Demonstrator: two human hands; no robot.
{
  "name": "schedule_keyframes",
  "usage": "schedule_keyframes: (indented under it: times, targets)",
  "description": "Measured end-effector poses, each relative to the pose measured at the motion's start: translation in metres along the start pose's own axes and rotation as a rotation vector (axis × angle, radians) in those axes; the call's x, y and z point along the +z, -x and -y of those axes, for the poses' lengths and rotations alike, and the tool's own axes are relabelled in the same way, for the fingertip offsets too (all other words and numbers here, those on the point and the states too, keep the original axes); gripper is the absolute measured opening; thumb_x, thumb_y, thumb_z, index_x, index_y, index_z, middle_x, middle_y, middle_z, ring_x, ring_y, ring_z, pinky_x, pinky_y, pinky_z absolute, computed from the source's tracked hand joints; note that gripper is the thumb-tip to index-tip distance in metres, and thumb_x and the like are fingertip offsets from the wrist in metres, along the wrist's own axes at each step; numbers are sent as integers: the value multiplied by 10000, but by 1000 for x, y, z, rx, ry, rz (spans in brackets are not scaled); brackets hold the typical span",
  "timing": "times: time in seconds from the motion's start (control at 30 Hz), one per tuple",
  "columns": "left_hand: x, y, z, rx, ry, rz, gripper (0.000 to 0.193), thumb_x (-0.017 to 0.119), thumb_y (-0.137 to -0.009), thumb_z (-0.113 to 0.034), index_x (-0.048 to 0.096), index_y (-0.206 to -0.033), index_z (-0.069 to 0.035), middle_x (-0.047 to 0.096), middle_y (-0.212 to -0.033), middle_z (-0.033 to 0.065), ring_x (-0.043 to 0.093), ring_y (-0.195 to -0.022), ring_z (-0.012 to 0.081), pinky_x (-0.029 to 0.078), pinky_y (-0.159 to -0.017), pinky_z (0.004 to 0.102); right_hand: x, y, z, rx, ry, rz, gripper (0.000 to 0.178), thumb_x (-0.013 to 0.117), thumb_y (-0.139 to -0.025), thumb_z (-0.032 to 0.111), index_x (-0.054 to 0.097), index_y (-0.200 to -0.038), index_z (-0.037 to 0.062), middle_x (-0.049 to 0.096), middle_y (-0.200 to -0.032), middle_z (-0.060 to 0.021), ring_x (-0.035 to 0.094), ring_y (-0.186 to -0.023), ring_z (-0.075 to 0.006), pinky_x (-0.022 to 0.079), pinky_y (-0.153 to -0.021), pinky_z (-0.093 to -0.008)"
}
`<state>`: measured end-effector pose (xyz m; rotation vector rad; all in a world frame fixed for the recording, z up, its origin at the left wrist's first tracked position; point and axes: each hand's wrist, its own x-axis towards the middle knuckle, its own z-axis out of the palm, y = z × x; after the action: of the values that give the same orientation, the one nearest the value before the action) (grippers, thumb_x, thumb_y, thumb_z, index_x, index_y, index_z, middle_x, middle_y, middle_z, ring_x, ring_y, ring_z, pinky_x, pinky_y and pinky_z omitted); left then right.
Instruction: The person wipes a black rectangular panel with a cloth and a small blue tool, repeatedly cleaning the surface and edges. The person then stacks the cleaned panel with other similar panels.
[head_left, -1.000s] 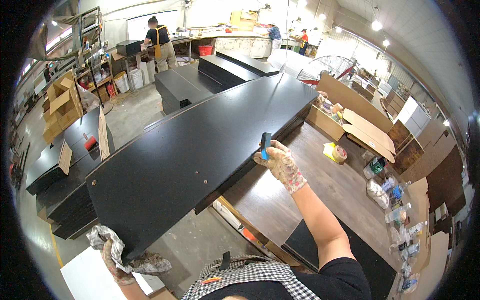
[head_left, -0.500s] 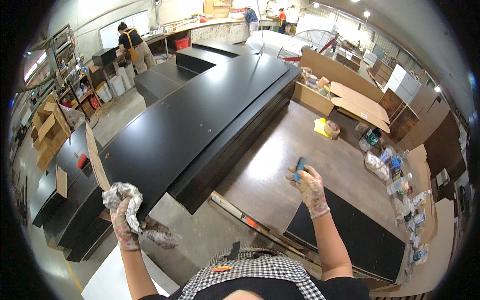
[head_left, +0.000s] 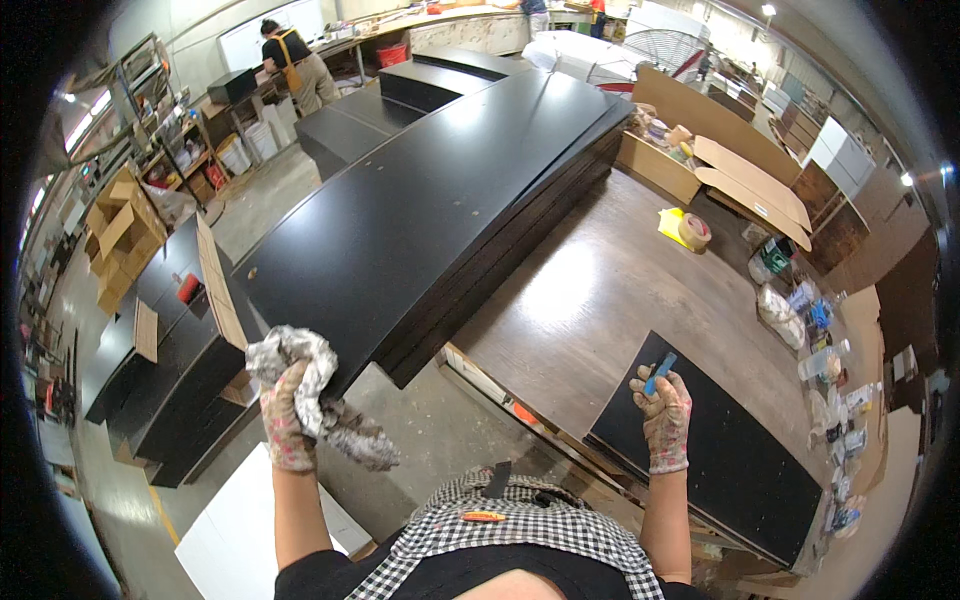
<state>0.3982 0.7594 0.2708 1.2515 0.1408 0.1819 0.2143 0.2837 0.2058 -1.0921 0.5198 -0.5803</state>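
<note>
My left hand [head_left: 288, 420], in a stained patterned glove, is closed round a crumpled, dirty white rag [head_left: 305, 352]. A grey, soiled end of the rag hangs to the right. The hand is by the near end of a stack of long black panels [head_left: 400, 210]; whether the rag touches it I cannot tell. My right hand [head_left: 666, 425], gloved alike, pinches a small flat blue strip [head_left: 660, 372] between thumb and fingers. Its exact kind is unclear. That hand is above a single tapered black panel [head_left: 725, 465] lying on the brown table [head_left: 540, 340].
A tape roll [head_left: 693, 232] on a yellow sheet lies farther back on the table. Bottles and bags [head_left: 825, 360] line its right edge. Shorter black panels [head_left: 160, 350] are stacked at left, near cardboard boxes [head_left: 125, 235]. Another person [head_left: 298, 68] bends over a bench at far left.
My right hand with the blue strip has come nearer and right, over the single black panel. The stack's top panel sits more flush at its near end. The whole view has shifted slightly.
</note>
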Motion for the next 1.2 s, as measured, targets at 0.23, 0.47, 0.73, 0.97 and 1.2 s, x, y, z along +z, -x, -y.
schedule_keyframes:
  times: [0.23,0.47,0.73,0.97,1.2]
  targets:
    - [-14,-20,2,184,-310,212,254,640,-911,-152,693,-1101,8,705,-1085,83,681,-980,170,533,-911,315,-63,24,10,-5,8,-129,347,671,-932,216,562,-1163,-19,677,-1090,-151,695,-897,-224,548,-762,-317]
    - [20,-39,9,424,-800,279,304,618,-947,-259,725,-1116,-31,714,-1084,63,665,-995,142,524,-892,298,-102,35,13,2,20,-170,283,643,-953,196,576,-1141,-6,683,-1068,-147,710,-851,-227,571,-709,-309]
    - [27,-17,17,-6,75,95,251,665,-909,-106,680,-1150,-34,713,-1051,49,698,-924,170,575,-855,325,-168,58,22,-1,1,-221,272,636,-961,182,574,-1151,-3,678,-1055,-127,698,-848,-205,564,-718,-295]
    - [-5,-39,5,-54,-11,92,179,713,-873,-127,728,-1023,-31,725,-959,54,703,-843,178,588,-757,343,-218,85,18,53,-25,-451,329,657,-960,172,551,-1191,-37,674,-1049,-129,696,-811,-203,585,-660,-293]
    - [9,-53,7,-123,9,109,306,701,-827,-111,698,-1126,-48,714,-1024,45,689,-906,165,551,-833,298,-190,65,17,34,-19,-283,301,645,-953,152,560,-1190,-13,678,-1045,-121,695,-841,-200,561,-697,-288]
